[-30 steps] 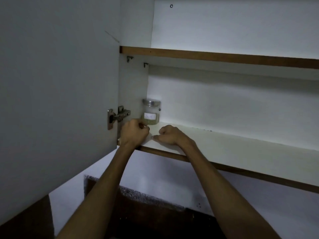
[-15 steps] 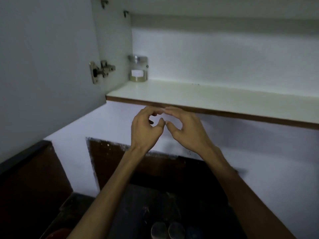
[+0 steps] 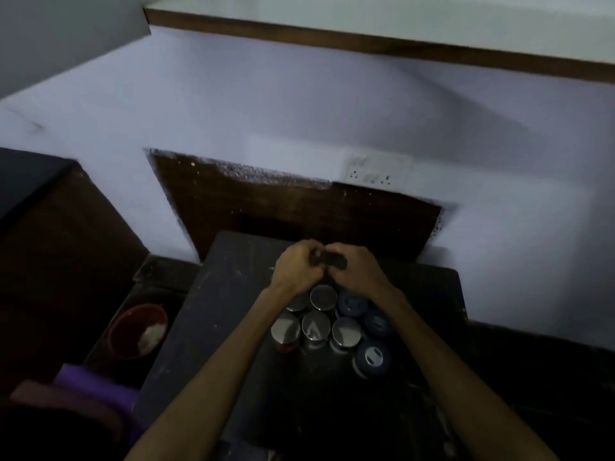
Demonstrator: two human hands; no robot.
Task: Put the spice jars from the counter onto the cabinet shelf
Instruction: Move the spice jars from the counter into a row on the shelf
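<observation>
Your two hands meet just above the centre of the frame, over the far end of the cluster of spice jars (image 3: 327, 322) on the dark counter (image 3: 233, 311). Your left hand (image 3: 296, 269) and right hand (image 3: 357, 271) are both curled inward, fingers touching a small dark object (image 3: 334, 260) between them. The picture is too dim and blurred to say what that object is, or whether either hand truly grips it. The jars stand upright, packed together just below your wrists: steel-lidded ones (image 3: 316, 324) toward the left, blue-lidded ones (image 3: 372, 356) on the right. The cabinet shelf (image 3: 366, 41) runs across the top of the frame, its brown edge showing. A red bowl (image 3: 138, 331) sits at lower left beside the counter.
</observation>
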